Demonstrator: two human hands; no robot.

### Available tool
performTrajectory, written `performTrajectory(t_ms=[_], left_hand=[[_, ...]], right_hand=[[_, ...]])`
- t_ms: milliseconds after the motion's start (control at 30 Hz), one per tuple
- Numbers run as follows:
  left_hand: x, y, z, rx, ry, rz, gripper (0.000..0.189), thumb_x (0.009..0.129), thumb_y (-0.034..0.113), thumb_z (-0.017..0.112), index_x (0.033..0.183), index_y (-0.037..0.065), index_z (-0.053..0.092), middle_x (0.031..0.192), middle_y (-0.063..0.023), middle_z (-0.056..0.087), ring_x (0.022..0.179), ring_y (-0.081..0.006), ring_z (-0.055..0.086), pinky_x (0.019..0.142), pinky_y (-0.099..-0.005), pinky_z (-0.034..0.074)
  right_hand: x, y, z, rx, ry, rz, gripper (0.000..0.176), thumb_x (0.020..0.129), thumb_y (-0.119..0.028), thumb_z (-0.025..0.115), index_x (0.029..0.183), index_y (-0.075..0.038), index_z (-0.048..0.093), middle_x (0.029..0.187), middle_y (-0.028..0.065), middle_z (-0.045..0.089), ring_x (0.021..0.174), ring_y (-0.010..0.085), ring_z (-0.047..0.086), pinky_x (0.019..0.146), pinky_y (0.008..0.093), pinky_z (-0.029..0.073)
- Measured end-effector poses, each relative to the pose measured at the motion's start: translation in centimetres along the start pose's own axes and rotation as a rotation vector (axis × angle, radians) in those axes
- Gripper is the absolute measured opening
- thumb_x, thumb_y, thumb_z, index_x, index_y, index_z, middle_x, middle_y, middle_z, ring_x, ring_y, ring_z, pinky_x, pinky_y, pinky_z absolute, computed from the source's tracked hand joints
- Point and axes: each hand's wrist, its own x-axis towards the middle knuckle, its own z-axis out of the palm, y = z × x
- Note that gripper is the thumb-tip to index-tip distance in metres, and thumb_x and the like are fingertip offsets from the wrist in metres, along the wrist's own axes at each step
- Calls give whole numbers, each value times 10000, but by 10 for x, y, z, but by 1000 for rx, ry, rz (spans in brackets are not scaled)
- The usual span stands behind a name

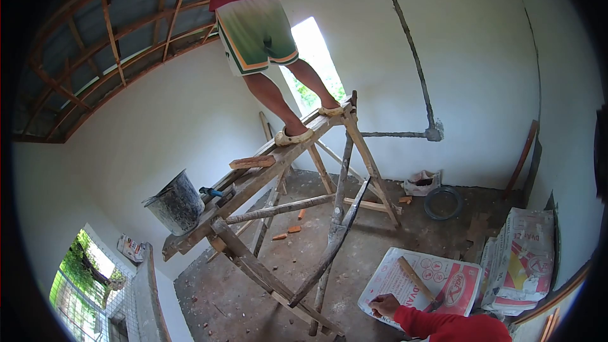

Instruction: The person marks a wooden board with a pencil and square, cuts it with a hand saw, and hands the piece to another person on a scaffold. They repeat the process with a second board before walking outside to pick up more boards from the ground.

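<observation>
At the lower right my right hand (384, 306), in a red sleeve, is held over the left edge of a flattened white and red sack (459, 278). Its fingers are curled together; what they hold, if anything, is too small to make out. A wooden stick (415, 277) lies on the sack, close to the hand, and a dark object partly hidden by the sleeve is beside it. My left hand is out of view.
A person (259, 38) stands on a wooden trestle scaffold (253, 187). On it are a bucket (174, 202), a blue-handled tool (212, 192) and a wood block (252, 162). Stacked sacks (522, 256) stand right; a round basin (443, 203) and brick pieces (294, 229) lie on the floor.
</observation>
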Motion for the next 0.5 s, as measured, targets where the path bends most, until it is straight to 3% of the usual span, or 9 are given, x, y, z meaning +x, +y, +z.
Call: performTrajectory(t_ms=[100, 133, 167, 267, 367, 500], left_hand=[[-7, -47, 19, -7, 36, 92, 221, 870, 192, 702, 1035, 46, 678, 963, -84, 669, 856, -202, 616, 793, -366, 475], [-5, -45, 19, 13, 39, 72, 226, 864, 194, 708, 1031, 44, 679, 948, -84, 670, 837, -205, 619, 780, -371, 479], [0, -13, 9, -20, -19, -88, 228, 863, 196, 706, 1032, 46, 678, 946, -83, 668, 841, -208, 617, 784, -377, 474], [4, -19, 7, 203, 103, 247, 196, 844, 155, 713, 1006, 49, 683, 888, -98, 662, 761, -223, 616, 710, -370, 478], [6, -7, 4, 118, 90, 258, 196, 831, 141, 714, 1002, 51, 681, 882, -118, 655, 743, -241, 614, 677, -379, 476], [10, 3, -6, 12, -19, 90, 187, 845, 154, 715, 986, 40, 671, 872, -78, 648, 720, -194, 597, 643, -334, 469]], right_hand=[[-5, -2, -1, -26, 20, -3, 137, 837, -110, 661, 797, 20, 647, 666, 68, 610, 509, 139, 569, 438, 268, 437], [-3, 1, -2, -28, 8, -5, 134, 834, -113, 662, 799, 17, 651, 665, 65, 609, 511, 138, 572, 442, 267, 442], [1, 6, -4, -29, -3, -8, 132, 832, -116, 663, 801, 13, 654, 663, 62, 609, 512, 137, 575, 445, 267, 448], [3, 8, -3, -44, 0, 2, 128, 826, -121, 663, 811, 6, 664, 658, 54, 609, 512, 133, 577, 453, 266, 461], [7, 11, -2, -63, -8, 1, 130, 825, -124, 661, 825, 6, 670, 662, 50, 610, 516, 131, 578, 460, 265, 469], [2, 4, 3, -88, -12, -2, 129, 827, -125, 661, 822, 4, 668, 677, 48, 610, 531, 131, 581, 466, 262, 471]])
